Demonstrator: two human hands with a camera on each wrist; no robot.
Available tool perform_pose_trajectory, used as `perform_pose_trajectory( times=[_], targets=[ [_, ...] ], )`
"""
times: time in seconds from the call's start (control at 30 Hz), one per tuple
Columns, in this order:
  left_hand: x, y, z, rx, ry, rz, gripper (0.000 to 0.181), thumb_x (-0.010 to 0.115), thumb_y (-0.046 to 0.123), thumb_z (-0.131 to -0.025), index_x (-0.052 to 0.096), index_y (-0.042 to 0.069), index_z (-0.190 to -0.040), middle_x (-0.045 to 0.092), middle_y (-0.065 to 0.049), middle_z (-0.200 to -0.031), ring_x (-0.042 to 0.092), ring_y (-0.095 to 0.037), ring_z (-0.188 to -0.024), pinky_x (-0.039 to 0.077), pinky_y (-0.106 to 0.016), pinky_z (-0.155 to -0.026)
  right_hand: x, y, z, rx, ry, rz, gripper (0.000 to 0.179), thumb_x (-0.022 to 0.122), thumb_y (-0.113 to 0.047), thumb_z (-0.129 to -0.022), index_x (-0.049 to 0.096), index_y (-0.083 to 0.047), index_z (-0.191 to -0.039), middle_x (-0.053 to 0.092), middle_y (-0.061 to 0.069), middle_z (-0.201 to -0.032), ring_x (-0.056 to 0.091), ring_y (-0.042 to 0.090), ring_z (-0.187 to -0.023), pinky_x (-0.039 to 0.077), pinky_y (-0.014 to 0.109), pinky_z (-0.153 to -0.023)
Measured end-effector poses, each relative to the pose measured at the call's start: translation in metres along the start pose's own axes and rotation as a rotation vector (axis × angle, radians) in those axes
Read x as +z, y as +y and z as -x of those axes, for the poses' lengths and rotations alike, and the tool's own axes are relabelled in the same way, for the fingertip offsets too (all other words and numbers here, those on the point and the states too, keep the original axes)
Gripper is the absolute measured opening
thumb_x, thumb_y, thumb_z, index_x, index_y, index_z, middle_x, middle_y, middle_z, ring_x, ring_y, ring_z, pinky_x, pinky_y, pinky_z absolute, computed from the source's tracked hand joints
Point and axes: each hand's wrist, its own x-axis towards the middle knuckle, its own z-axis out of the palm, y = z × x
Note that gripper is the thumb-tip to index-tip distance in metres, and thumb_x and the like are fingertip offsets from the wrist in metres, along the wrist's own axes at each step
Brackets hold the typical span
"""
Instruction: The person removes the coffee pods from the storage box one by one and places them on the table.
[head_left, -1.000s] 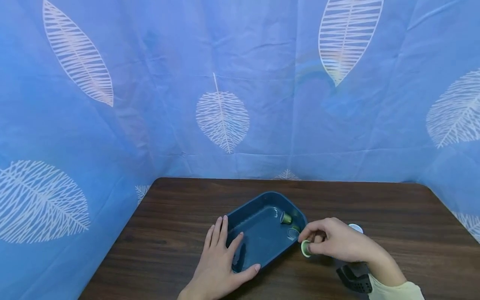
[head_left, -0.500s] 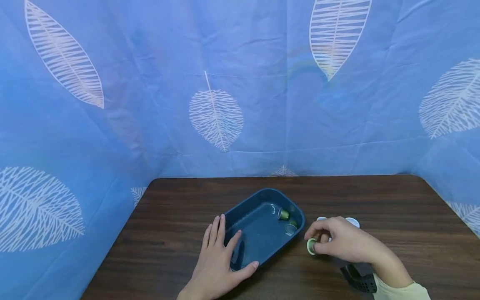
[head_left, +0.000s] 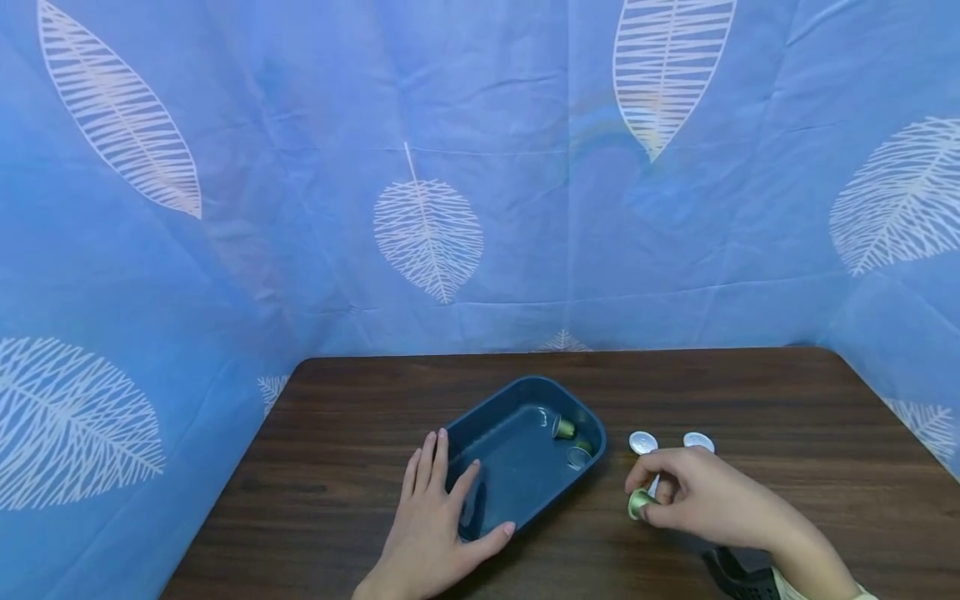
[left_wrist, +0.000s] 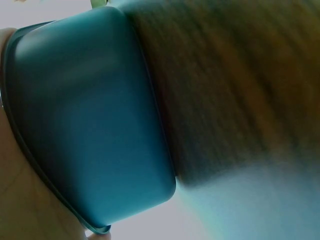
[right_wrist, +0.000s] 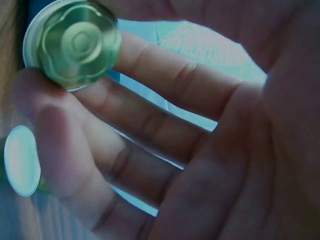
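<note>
Pinching green capsule (right_wrist: 80, 46) in right hand (head_left: 701, 493) | held at four o'clock from blue tray (head_left: 517, 458) | touching tray with outstretched left hand (head_left: 431, 523) | probably light, smooth, easily dented; best gripped at rim (right_wrist: 31, 41)

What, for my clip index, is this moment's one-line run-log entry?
right hand: pinches green coffee capsule | left hand: touches blue tray | inside tray: two capsules

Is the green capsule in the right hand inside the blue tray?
No, the right hand holds the green capsule outside the blue tray, off to its right.
</note>
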Motion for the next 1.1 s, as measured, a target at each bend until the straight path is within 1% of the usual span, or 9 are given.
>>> perform_pose_trajectory(
  times=[0.17, 0.23, 0.4, 0.5, 0.57, 0.67, 0.87, 0.93, 1.1],
  targets=[
    [0.0, 0.0, 0.001, 0.009, 0.014, 0.0, 0.088, 0.039, 0.087, -0.077, 0.051, 0.029, -0.141, 0.006, -0.012, -0.164, 0.001, -0.031, -0.151, 0.011, -0.061, -0.116, 0.0, 0.002, 0.009, 0.019, 0.002, -0.001, 0.019, 0.072, -0.03, -0.087, 0.067, -0.018, -0.101, 0.065, -0.005, -0.073, 0.058, 0.007, -0.06, 0.05, 0.026, -0.053],
    [0.0, 0.0, 0.001, 0.012, 0.016, -0.001, 0.088, 0.039, 0.087, -0.077, 0.052, 0.028, -0.141, 0.006, -0.012, -0.164, 0.001, -0.031, -0.151, 0.011, -0.061, -0.116, 0.001, 0.004, 0.012, 0.01, 0.006, -0.009, 0.019, 0.072, -0.028, -0.087, 0.067, -0.016, -0.1, 0.065, -0.004, -0.073, 0.058, 0.007, -0.061, 0.05, 0.026, -0.053],
    [0.001, 0.001, 0.001, 0.001, -0.002, 0.009, 0.089, 0.038, 0.088, -0.077, 0.05, 0.029, -0.142, 0.003, -0.012, -0.164, -0.002, -0.03, -0.151, 0.008, -0.06, -0.117, 0.004, 0.011, 0.017, -0.022, 0.004, -0.016, 0.019, 0.072, -0.025, -0.087, 0.065, -0.013, -0.1, 0.064, -0.005, -0.075, 0.058, 0.005, -0.063, 0.05, 0.025, -0.053],
    [0.001, 0.001, 0.002, -0.006, -0.006, 0.017, 0.089, 0.038, 0.088, -0.076, 0.05, 0.029, -0.142, 0.002, -0.011, -0.164, -0.002, -0.031, -0.151, 0.007, -0.059, -0.117, 0.006, 0.014, 0.019, -0.019, -0.004, -0.02, 0.017, 0.072, -0.023, -0.087, 0.064, -0.013, -0.099, 0.064, -0.005, -0.077, 0.057, 0.004, -0.062, 0.049, 0.025, -0.053],
    [0.001, 0.001, 0.002, -0.008, -0.004, 0.016, 0.089, 0.038, 0.088, -0.076, 0.05, 0.029, -0.142, 0.002, -0.011, -0.164, -0.001, -0.032, -0.151, 0.007, -0.059, -0.117, 0.008, 0.015, 0.02, -0.022, 0.007, -0.01, 0.016, 0.073, -0.021, -0.086, 0.063, -0.013, -0.096, 0.064, -0.006, -0.078, 0.056, 0.003, -0.061, 0.049, 0.025, -0.052],
    [0.001, 0.001, 0.001, -0.006, -0.002, 0.012, 0.089, 0.038, 0.088, -0.076, 0.05, 0.029, -0.142, 0.003, -0.012, -0.164, -0.001, -0.032, -0.151, 0.008, -0.06, -0.117, 0.012, 0.018, 0.023, -0.039, 0.035, 0.037, 0.017, 0.075, -0.02, -0.083, 0.06, -0.017, -0.09, 0.062, -0.008, -0.08, 0.054, 0.001, -0.061, 0.048, 0.023, -0.051],
    [0.001, 0.0, 0.002, -0.001, 0.011, 0.019, 0.087, 0.041, 0.086, -0.077, 0.051, 0.029, -0.141, 0.004, -0.013, -0.164, 0.0, -0.032, -0.151, 0.008, -0.06, -0.117, 0.025, 0.029, 0.031, -0.175, 0.14, 0.169, 0.031, 0.08, -0.01, -0.076, 0.052, -0.022, -0.082, 0.051, -0.012, -0.083, 0.048, -0.001, -0.069, 0.046, 0.019, -0.051],
    [0.002, 0.001, 0.002, 0.001, 0.019, 0.018, 0.086, 0.041, 0.086, -0.077, 0.052, 0.028, -0.141, 0.005, -0.013, -0.164, 0.0, -0.031, -0.151, 0.008, -0.06, -0.117, 0.029, 0.032, 0.032, -0.196, 0.189, 0.218, 0.036, 0.081, -0.006, -0.072, 0.05, -0.024, -0.079, 0.049, -0.014, -0.082, 0.046, -0.002, -0.07, 0.046, 0.017, -0.05],
    [0.002, 0.001, 0.003, 0.005, 0.029, 0.019, 0.086, 0.041, 0.086, -0.077, 0.053, 0.028, -0.14, 0.005, -0.013, -0.164, 0.0, -0.031, -0.151, 0.008, -0.059, -0.117, 0.038, 0.035, 0.03, -0.207, 0.277, 0.324, 0.044, 0.083, -0.003, -0.064, 0.048, -0.027, -0.076, 0.045, -0.017, -0.079, 0.044, -0.005, -0.068, 0.042, 0.015, -0.052]
  ],
)
